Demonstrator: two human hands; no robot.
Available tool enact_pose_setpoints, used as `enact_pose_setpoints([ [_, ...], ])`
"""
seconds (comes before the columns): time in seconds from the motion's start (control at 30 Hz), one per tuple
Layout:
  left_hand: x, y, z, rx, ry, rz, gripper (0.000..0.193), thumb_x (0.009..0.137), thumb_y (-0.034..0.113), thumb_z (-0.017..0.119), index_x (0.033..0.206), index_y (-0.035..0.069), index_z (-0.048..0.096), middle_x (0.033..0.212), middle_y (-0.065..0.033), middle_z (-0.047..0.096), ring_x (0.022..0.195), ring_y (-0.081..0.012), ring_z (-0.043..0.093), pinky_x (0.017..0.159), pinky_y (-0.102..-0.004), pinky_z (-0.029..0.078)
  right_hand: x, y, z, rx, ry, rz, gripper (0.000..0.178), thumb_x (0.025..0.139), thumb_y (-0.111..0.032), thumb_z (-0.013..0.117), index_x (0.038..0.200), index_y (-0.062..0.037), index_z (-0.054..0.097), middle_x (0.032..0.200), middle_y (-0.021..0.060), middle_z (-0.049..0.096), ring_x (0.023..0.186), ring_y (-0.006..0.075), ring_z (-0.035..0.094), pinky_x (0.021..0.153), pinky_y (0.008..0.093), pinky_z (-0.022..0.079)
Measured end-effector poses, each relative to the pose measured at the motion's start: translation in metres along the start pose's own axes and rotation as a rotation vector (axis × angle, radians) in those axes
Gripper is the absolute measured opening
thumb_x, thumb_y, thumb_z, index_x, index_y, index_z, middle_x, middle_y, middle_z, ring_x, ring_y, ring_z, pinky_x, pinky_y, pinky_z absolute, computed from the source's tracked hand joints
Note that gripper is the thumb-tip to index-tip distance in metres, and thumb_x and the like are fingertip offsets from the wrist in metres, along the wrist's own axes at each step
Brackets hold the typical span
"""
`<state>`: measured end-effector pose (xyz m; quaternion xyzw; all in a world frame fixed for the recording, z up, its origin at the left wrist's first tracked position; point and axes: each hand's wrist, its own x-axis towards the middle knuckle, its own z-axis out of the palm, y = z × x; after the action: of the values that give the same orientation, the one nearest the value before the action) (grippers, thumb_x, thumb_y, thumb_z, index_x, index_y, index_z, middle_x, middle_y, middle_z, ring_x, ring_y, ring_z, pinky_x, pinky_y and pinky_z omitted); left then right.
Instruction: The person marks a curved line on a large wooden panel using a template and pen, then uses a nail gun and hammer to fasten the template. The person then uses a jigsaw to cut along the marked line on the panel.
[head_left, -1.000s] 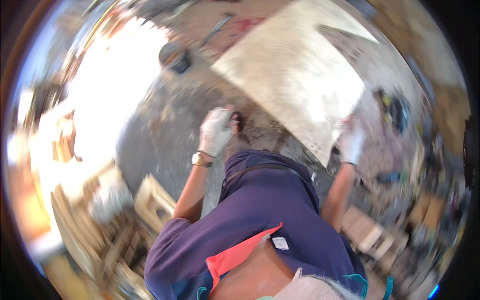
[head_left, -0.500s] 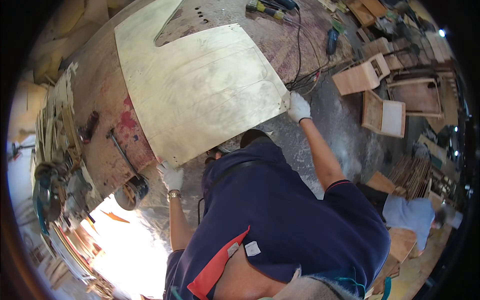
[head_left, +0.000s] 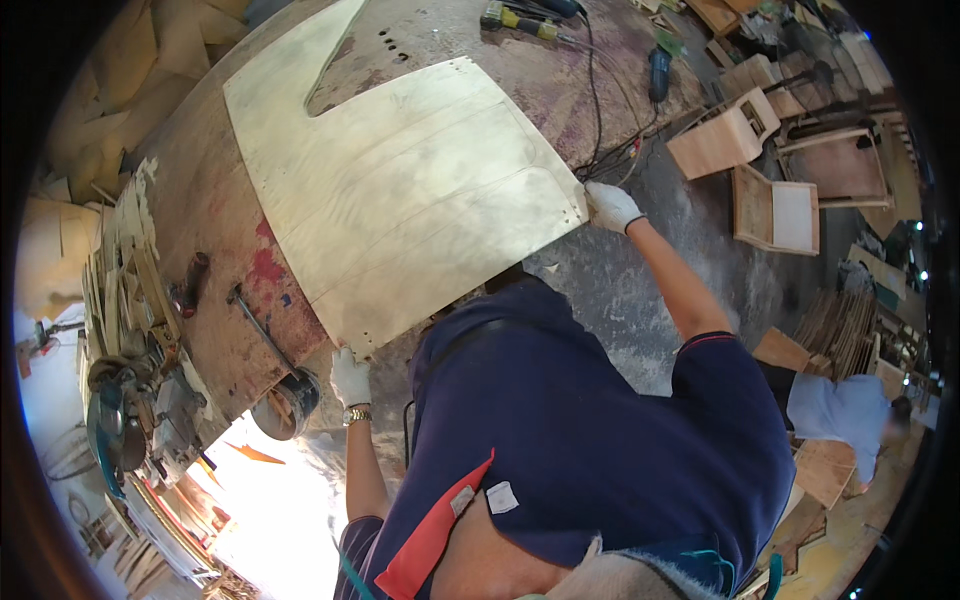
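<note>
"head view here, so what's the big stuff first?"

"biggest is the stained work table (head_left: 195, 235). on top of it lies the pale panel (head_left: 420, 190), a big flat sheet with a notch cut in its far side. its near edge sticks out past the table edge, toward the person's waist."

"so most of the weight sits on the table?"

"looks like it. i'd let the table carry it and hold the overhanging edge level, otherwise a sheet that wide probably wants to twist."

"anything to snag on?"

"dark cable (head_left: 596, 110) hangs just beside the right corner, i'd stay clear of that. off the left side there's a long-handled tool (head_left: 262, 325) lying near the panel, so watch that edge too."

"ok, and the hands?"

"both gloved, well apart, one per near corner. right hand (head_left: 612, 208) has its fingers clamped on the right corner, left hand (head_left: 350, 380) has its own closed on the left corner. can't see the fingertips underneath. wide grip like that is good imo, just pull or lift evenly on both sides."

"and those tiny dark dots (head_left: 573, 212) by the right corner?"

"too small to tell if they're holes. i'd grip beside them anyway, not over them."
</note>
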<state>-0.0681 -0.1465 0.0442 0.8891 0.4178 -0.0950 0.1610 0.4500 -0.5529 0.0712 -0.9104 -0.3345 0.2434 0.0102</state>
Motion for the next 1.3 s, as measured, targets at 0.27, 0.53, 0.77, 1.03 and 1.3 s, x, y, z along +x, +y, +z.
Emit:
enact_pose_setpoints([
  [0.27,0.008,-0.019,0.008,-0.002,0.014,0.101,0.057,0.084,0.008,0.067,0.141,0.005,0.06,0.102,-0.019,0.061,0.088,-0.0403,0.065,0.077,-0.048,0.051,0.013,0.033,0.003,-0.022,-0.032,-0.1,0.033,0.078,-0.011,0.076,0.106,-0.0034,0.061,0.099,0.0237,0.071,0.098,0.0454,0.069,0.081,0.0537,0.055],
  [0.53,-0.006,0.057,-0.014,0.288,0.025,-0.18,0.086,0.079,0.026,0.082,0.155,0.01,0.046,0.146,-0.0291,0.047,0.143,-0.0448,0.044,0.108,-0.0534,0.046,0.056,0.078,-0.064,0.084,0.008,-0.237,0.064,0.085,-0.06,0.076,0.109,-0.0012,0.065,0.103,0.0219,0.07,0.1,0.0422,0.068,0.085,0.0513,0.053],
  [0.77,-0.055,0.192,-0.006,-0.061,0.223,-0.191,0.1,0.081,0.035,0.084,0.164,0.014,0.033,0.171,-0.0235,0.022,0.156,-0.0425,0.027,0.12,-0.0503,0.037,0.178,0.111,-0.142,0.024,0.581,-0.16,0.071,0.094,-0.059,0.066,0.141,-0.0068,0.058,0.13,0.0192,0.066,0.119,0.0412,0.062,0.098,0.0493,0.052],
  [1.03,-0.148,0.263,-0.009,-0.105,0.243,-0.603,0.101,0.084,0.03,0.083,0.166,0.017,0.028,0.174,-0.0157,0.018,0.158,-0.0396,0.024,0.12,-0.0474,0.039,0.361,0.096,-0.192,0.077,0.378,-0.079,0.054,0.087,-0.045,0.067,0.116,0.0005,0.07,0.113,0.0282,0.072,0.111,0.0444,0.067,0.095,0.0513,0.053],
  [1.3,-0.194,0.289,0.014,-0.251,0.417,-0.851,0.09,0.087,0.032,0.081,0.164,0.019,0.035,0.17,-0.0174,0.029,0.154,-0.0401,0.034,0.116,-0.0468,0.043,0.387,0.077,-0.155,-0.037,0.25,0.114,0.052,0.087,-0.043,0.068,0.118,-0.0013,0.073,0.116,0.0264,0.073,0.113,0.0427,0.07,0.096,0.05,0.056],
])
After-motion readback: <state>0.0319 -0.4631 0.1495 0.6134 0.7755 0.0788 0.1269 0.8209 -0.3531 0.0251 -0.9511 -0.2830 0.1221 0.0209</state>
